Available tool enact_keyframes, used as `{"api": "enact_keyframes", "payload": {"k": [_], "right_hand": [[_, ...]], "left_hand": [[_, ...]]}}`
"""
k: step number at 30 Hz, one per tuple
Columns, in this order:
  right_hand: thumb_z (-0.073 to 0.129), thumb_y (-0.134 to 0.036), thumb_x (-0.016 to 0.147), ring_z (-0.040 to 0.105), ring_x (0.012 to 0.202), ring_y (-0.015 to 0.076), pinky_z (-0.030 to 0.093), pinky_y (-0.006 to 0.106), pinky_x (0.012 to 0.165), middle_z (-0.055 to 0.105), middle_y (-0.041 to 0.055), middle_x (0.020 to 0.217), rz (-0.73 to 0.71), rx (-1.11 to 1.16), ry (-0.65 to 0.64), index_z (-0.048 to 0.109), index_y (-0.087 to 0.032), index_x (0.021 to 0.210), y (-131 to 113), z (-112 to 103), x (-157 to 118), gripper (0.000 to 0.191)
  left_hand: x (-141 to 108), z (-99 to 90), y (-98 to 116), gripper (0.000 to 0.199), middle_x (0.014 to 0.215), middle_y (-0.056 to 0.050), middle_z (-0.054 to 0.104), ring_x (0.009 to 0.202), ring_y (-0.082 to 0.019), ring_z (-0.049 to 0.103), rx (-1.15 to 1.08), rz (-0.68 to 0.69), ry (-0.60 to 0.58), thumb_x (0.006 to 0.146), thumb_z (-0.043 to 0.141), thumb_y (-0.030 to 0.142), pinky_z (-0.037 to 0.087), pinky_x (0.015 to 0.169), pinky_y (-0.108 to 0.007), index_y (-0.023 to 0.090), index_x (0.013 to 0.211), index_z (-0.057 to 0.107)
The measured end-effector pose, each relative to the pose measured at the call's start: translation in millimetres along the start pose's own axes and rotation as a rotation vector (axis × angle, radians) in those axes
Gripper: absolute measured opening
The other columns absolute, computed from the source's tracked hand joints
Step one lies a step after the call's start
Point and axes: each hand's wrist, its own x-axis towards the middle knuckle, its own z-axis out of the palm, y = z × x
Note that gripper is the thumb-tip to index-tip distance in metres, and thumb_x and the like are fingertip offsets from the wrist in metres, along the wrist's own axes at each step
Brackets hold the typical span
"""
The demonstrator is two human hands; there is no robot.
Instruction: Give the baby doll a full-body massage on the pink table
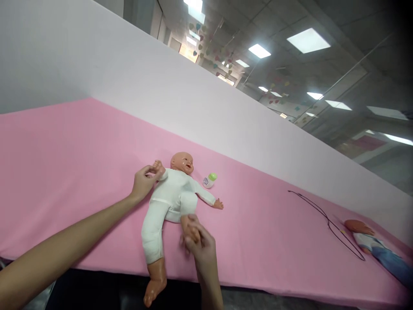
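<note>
Pink surface (264, 237): 1 btl (209, 181), 2 dolls (387, 254); L hand (143, 183) gripping arm (159, 168) of white-clad doll (176, 189), R hand (202, 245) its foot (193, 234).

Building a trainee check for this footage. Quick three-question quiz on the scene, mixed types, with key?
1. Which part of the white-clad doll does the person's left hand hold?
2. True or false: the person's right hand lies flat on the pink cover.
3. What colour is the cap on the small container beside that doll? A) blue B) green C) red

Key:
1. The doll's hand.
2. False: the right hand grips the foot of the doll's bent leg.
3. B.
</note>
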Motion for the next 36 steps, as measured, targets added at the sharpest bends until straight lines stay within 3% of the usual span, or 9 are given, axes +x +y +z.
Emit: {"api": "enact_keyframes", "payload": {"k": [5,8,12,15,18,21,26,31,36], "right_hand": [[0.095,-0.042,0.066,0.069,0.060,0.0165,0.055,0.031,0.052,0.068,0.0087,0.135,0.098,0.189,-0.112,0.080,-0.031,0.104,38.9,-23.4,-92.3,0.042],[0.094,-0.043,0.068,0.069,0.062,0.0175,0.058,0.034,0.056,0.067,0.0103,0.136,0.115,0.171,-0.055,0.080,-0.030,0.104,37.9,-19.8,-108.1,0.040],[0.088,-0.042,0.077,0.066,0.059,0.0152,0.057,0.031,0.054,0.065,0.0147,0.139,0.065,0.075,0.067,0.078,-0.025,0.107,-5.1,-9.2,-66.0,0.036],[0.087,-0.039,0.078,0.068,0.065,0.0164,0.055,0.028,0.054,0.066,0.0175,0.138,0.013,-0.039,0.017,0.078,-0.019,0.104,-32.0,5.3,-8.4,0.034],[0.087,-0.039,0.075,0.065,0.063,0.0143,0.054,0.027,0.052,0.066,0.0167,0.138,-0.014,-0.023,0.032,0.077,-0.018,0.105,-32.3,23.7,42.1,0.038],[0.087,-0.039,0.074,0.064,0.061,0.0128,0.053,0.027,0.052,0.065,0.0155,0.140,-0.017,0.045,0.063,0.076,-0.019,0.106,-23.4,31.4,60.5,0.039],[0.087,-0.040,0.078,0.067,0.063,0.0161,0.057,0.031,0.056,0.065,0.0173,0.141,-0.018,0.002,0.049,0.078,-0.020,0.106,-13.9,-3.0,6.0,0.035],[0.094,-0.044,0.068,0.072,0.068,0.0236,0.057,0.034,0.049,0.069,0.0135,0.135,0.037,0.184,0.005,0.081,-0.028,0.105,37.0,-29.4,-84.0,0.042],[0.093,-0.047,0.069,0.070,0.059,0.0181,0.056,0.033,0.048,0.064,0.0134,0.142,0.081,0.192,-0.009,0.079,-0.027,0.107,40.9,-18.1,-95.7,0.045]], "left_hand": [[25.0,-13.0,-8.1,0.042,0.054,0.007,0.039,0.048,-0.009,0.035,-0.176,-0.257,0.316,0.083,0.075,0.050,0.029,0.045,-0.023,0.020,0.064,0.053],[27.6,-15.5,-4.1,0.046,0.053,0.007,0.036,0.049,-0.009,0.034,-0.153,-0.222,0.334,0.082,0.076,0.050,0.029,0.046,-0.023,0.021,0.060,0.049],[7.1,-5.0,8.0,0.036,0.065,0.004,0.054,0.051,-0.009,0.039,-0.050,-0.011,0.123,0.082,0.078,0.048,0.032,0.049,-0.024,0.019,0.071,0.060],[-12.7,1.8,12.6,0.029,0.082,0.000,0.069,0.054,-0.009,0.045,0.110,0.117,-0.143,0.083,0.079,0.046,0.036,0.052,-0.025,0.019,0.084,0.070],[-22.3,1.8,12.0,0.027,0.089,-0.002,0.074,0.065,-0.014,0.057,0.279,0.236,-0.352,0.087,0.075,0.047,0.042,0.059,-0.026,0.021,0.095,0.075],[-21.4,0.4,9.9,0.029,0.091,-0.003,0.076,0.071,-0.016,0.062,0.333,0.272,-0.389,0.088,0.074,0.049,0.044,0.062,-0.026,0.023,0.099,0.077],[-8.0,0.7,2.7,0.032,0.085,-0.003,0.072,0.064,-0.014,0.057,0.071,0.066,-0.103,0.081,0.080,0.050,0.042,0.056,-0.026,0.019,0.085,0.073],[17.7,-11.2,-9.5,0.041,0.056,0.005,0.046,0.049,-0.010,0.038,-0.139,-0.192,0.232,0.084,0.075,0.055,0.029,0.045,-0.024,0.020,0.068,0.059],[21.5,-12.9,-3.0,0.040,0.057,0.006,0.042,0.048,-0.009,0.035,-0.160,-0.191,0.257,0.082,0.077,0.052,0.028,0.045,-0.024,0.020,0.067,0.057]]}}
